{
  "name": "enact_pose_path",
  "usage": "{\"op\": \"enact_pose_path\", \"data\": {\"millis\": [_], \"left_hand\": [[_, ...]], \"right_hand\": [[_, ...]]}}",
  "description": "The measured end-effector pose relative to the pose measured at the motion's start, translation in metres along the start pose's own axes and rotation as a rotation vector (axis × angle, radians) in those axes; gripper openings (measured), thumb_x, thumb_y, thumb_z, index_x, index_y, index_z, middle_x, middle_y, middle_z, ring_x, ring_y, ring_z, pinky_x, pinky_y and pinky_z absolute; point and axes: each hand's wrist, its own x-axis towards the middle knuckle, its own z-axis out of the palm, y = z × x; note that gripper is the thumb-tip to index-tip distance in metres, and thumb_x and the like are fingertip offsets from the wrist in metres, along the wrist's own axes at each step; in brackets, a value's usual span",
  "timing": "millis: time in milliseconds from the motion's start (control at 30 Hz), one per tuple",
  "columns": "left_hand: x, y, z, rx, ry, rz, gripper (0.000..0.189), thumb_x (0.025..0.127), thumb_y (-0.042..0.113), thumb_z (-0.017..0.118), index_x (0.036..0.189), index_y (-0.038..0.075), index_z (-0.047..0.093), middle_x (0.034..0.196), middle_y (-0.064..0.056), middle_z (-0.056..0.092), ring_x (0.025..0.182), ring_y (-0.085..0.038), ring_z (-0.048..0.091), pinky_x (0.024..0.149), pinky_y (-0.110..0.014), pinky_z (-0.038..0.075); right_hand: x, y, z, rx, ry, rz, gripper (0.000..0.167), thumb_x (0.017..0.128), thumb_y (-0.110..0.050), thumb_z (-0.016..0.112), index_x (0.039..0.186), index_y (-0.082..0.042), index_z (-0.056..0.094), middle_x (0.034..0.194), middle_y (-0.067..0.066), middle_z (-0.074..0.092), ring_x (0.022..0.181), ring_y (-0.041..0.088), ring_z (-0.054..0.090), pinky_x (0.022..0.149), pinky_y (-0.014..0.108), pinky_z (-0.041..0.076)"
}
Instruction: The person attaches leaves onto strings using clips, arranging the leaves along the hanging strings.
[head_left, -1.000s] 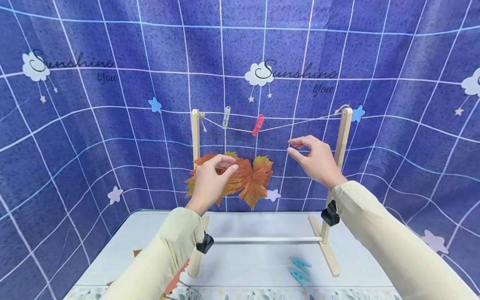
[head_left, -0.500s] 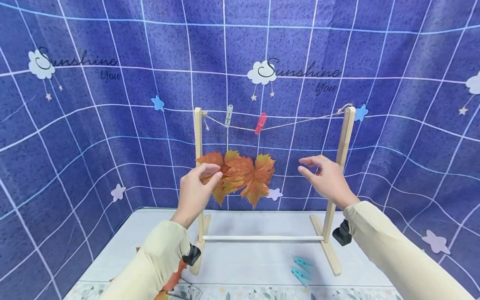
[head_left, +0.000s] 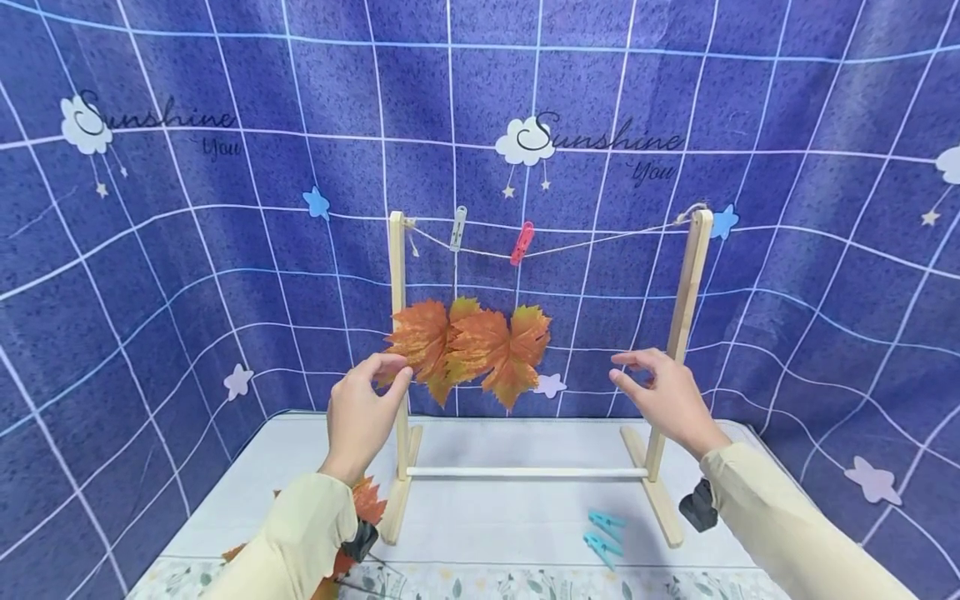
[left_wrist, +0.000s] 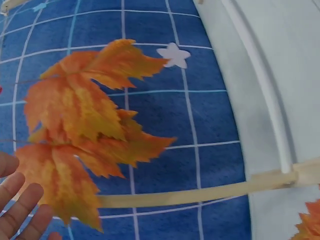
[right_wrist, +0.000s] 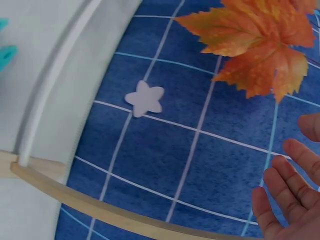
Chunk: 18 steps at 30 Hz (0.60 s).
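Two orange-yellow artificial maple-like leaves hang side by side from a string (head_left: pixel 600 242), their edges overlapping. A grey clothespin (head_left: pixel 458 230) holds the stem of the left leaf (head_left: pixel 422 335), and a pink clothespin (head_left: pixel 522 243) that of the right leaf (head_left: pixel 504 350). My left hand (head_left: pixel 365 410), fingers loosely curved and holding nothing, is just below and left of the left leaf. My right hand (head_left: pixel 670 400) hovers by the right post with its fingers relaxed, holding nothing. In the right wrist view, its fingers (right_wrist: pixel 282 180) are apart from the leaf (right_wrist: pixel 255 45).
The wooden stand has a left post (head_left: pixel 397 275), a right post (head_left: pixel 688 283) and a white crossbar (head_left: pixel 525 472). Two teal clothespins (head_left: pixel 606 525) lie on the white table (head_left: pixel 495 521). More leaves (head_left: pixel 367 502) lie at front left, partly behind my sleeve. A blue gridded curtain (head_left: pixel 300 267) hangs behind.
Both hands have moved down and outward, away from the hanging leaves. The left hand uncovers the left leaf. Clothespins and leaves stay on the string.
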Motion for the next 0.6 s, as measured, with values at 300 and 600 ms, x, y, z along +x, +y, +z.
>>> {"op": "enact_pose_path", "data": {"millis": [300,600], "left_hand": [[-0.014,-0.024,0.0,0.051,-0.06,-0.05,0.023,0.097,0.028,0.07,0.112,0.011,0.074,0.107,-0.007,0.075,0.106,-0.029,0.067,0.085,-0.051,0.048],[-0.035,-0.046,-0.003,0.06,-0.148,-0.078,0.02,0.097,0.023,0.07,0.112,0.01,0.074,0.105,-0.009,0.075,0.105,-0.031,0.066,0.089,-0.051,0.048]], "right_hand": [[-0.015,0.009,0.016,0.011,-0.015,-0.004,0.031,0.1,-0.024,0.066,0.124,-0.004,0.07,0.124,0.018,0.066,0.109,0.037,0.064,0.09,0.054,0.052],[-0.031,0.017,0.03,0.044,-0.031,0.009,0.029,0.1,-0.022,0.067,0.121,-0.003,0.072,0.118,0.015,0.069,0.102,0.03,0.066,0.084,0.047,0.053]]}}
